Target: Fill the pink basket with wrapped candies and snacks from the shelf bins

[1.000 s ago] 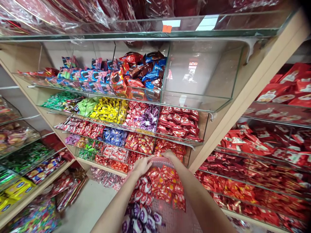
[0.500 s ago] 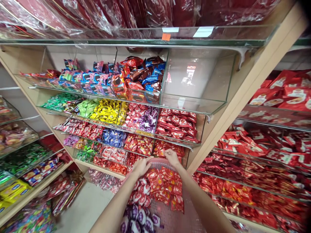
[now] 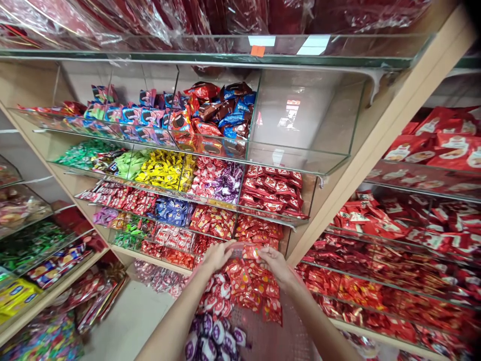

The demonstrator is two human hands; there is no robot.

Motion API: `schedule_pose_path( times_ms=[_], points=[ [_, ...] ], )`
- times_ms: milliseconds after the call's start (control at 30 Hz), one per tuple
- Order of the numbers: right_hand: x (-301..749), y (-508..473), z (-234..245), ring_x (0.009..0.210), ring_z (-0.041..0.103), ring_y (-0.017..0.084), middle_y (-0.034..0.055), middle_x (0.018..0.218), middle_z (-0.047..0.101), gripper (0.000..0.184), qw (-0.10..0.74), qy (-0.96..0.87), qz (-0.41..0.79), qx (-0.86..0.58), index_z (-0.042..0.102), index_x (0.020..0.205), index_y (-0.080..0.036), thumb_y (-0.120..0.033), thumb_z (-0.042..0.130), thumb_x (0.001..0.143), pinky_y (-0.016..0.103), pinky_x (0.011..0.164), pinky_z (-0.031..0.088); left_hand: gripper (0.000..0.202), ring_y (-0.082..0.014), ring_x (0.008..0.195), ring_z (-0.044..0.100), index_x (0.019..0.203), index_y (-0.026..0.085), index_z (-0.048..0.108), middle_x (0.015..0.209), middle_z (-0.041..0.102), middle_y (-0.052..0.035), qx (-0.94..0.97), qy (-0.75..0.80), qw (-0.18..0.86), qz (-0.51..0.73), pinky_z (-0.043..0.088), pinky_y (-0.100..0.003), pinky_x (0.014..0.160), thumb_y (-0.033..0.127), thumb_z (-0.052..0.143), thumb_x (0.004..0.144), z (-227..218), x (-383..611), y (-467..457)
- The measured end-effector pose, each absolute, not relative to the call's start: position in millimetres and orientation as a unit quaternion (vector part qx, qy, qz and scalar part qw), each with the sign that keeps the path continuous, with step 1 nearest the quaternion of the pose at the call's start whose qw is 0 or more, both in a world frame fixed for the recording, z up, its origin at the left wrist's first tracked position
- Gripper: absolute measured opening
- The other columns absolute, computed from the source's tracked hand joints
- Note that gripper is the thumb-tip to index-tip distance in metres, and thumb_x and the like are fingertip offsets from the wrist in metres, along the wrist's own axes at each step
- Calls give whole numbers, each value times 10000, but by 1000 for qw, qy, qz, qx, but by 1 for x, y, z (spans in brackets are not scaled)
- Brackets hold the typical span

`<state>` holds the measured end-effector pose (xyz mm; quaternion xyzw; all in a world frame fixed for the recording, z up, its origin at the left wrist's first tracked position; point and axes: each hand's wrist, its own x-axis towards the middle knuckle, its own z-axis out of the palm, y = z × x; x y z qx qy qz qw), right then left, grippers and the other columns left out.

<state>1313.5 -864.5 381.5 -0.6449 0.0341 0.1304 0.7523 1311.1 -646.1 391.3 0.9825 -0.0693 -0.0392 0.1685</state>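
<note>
A pink plastic basket (image 3: 263, 336) sits low in front of me, holding red sweet packets (image 3: 250, 288) and purple-and-white wrapped sweets (image 3: 214, 336). My left hand (image 3: 216, 256) grips the basket's far rim on the left, fingers curled over it. My right hand (image 3: 276, 263) lies on the red packets near the far rim, fingers bent and closed on some of them. Just beyond both hands is a glass bin of the same red packets (image 3: 259, 228).
Tiered glass bins fill the wooden shelf: blue and red biscuit packs (image 3: 210, 113), yellow sweets (image 3: 165, 170), red packets (image 3: 274, 190). One bare glass compartment (image 3: 304, 125) is at upper right. Another rack of red packs (image 3: 394, 225) stands right; a pale floor (image 3: 128, 321) shows lower left.
My right hand drew back from the basket's far rim onto the red packets. The left hand stayed on the rim. The view shifted slightly.
</note>
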Motion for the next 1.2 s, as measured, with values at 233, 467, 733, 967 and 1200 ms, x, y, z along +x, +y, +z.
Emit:
schedule_pose_path(
  times_ms=[233,467,733,967,1200],
  points=[
    [1312,-859,371,511,573,110,-34,534,578,249,711,62,161,-682,535,644,-189,-379,675,566,206,478,423,475,-192,1082,507,1317,336,341,1170,576,-2,977,-69,191,-62,361,-288,896,446,312,855,395,1309,-646],
    [1318,-859,365,408,530,136,1,495,590,273,606,18,88,-791,489,610,-200,-458,560,662,231,406,377,480,-187,1054,526,1319,337,335,1154,586,-4,980,-65,180,-62,376,-273,868,446,322,852,394,1310,-646],
    [1354,-879,387,461,538,137,10,508,600,254,457,-17,-66,-887,495,576,-204,-378,441,752,226,483,366,464,-190,1041,533,1306,345,356,1129,598,-11,979,-63,187,-56,385,-283,853,458,294,860,394,1310,-647],
    [1396,-877,374,484,527,143,1,452,543,165,387,22,-51,-920,514,497,-190,-206,522,662,225,491,336,457,-181,975,573,1288,358,378,1090,619,0,977,-73,198,-40,420,-274,801,477,285,857,394,1311,-646],
    [1351,-847,382,798,550,160,47,869,606,217,360,-188,-141,-903,566,932,-195,-239,393,808,270,726,402,478,-190,1040,536,1308,336,357,1138,596,-3,979,-62,186,-55,389,-277,858,468,307,852,393,1311,-646]
  ],
)
